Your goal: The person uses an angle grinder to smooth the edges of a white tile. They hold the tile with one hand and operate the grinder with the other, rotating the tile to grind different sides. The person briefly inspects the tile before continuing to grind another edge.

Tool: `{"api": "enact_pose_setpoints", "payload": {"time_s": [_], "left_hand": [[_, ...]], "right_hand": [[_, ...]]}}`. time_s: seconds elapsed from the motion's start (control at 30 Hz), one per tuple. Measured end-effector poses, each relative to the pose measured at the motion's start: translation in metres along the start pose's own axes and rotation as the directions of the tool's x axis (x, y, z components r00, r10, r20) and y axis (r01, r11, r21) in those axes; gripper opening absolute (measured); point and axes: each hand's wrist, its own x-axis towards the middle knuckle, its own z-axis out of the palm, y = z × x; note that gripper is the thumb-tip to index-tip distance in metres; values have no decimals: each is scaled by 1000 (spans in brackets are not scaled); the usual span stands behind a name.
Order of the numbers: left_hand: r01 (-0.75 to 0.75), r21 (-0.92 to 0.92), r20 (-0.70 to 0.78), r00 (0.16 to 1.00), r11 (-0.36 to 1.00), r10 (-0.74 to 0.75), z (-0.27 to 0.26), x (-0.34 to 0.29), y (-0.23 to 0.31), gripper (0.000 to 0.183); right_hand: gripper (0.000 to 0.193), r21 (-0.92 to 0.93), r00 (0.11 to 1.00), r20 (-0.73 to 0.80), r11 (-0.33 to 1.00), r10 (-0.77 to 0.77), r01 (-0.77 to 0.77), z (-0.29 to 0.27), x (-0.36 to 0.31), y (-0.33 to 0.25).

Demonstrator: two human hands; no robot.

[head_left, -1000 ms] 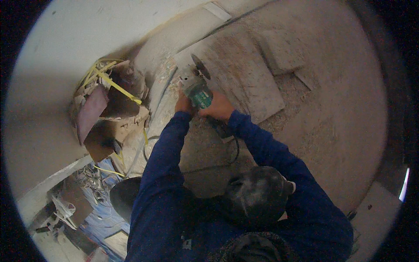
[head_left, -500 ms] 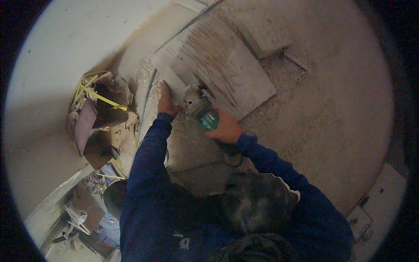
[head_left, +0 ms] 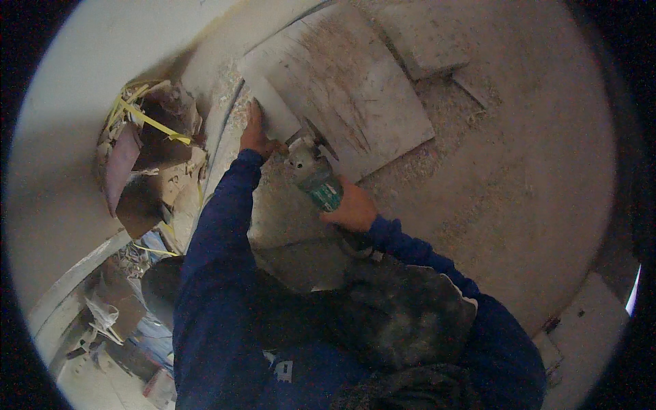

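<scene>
- Left of the large slab (head_left: pixel 383 96): a torn carton (head_left: pixel 140 208).
- By the slab's left edge: our left hand (head_left: pixel 253 138), just beside a pale strip (head_left: pixel 273 109), thumb spread from fingers.
- At the slab's near edge: the angle grinder (head_left: pixel 317 180), which we grip in our right hand (head_left: pixel 355 206), fingers wrapped around its body.

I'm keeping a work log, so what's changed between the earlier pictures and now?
The left hand has come away from the grinder and moved left, to the edge of the pale strip. The grinder has come back toward the body. The right hand still grips it; the large slab and torn box stayed put.
</scene>
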Motion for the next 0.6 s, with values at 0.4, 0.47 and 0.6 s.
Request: {"api": "enact_pose_setpoints", "payload": {"time_s": [0.4,0.47,0.6], "left_hand": [[-38,59,-63,997,998,42,6,1,-5,127],[-52,40,-59,997,998,54,5,0,-4,128],[-37,10,-43,998,999,37,4,0,-4,128]], "right_hand": [[92,-30,996,37,997,76,-75,5,0,-1],[90,-22,998,26,999,50,-50,5,1,-4],[85,-10,998,43,999,54,-53,9,4,-3]]}}
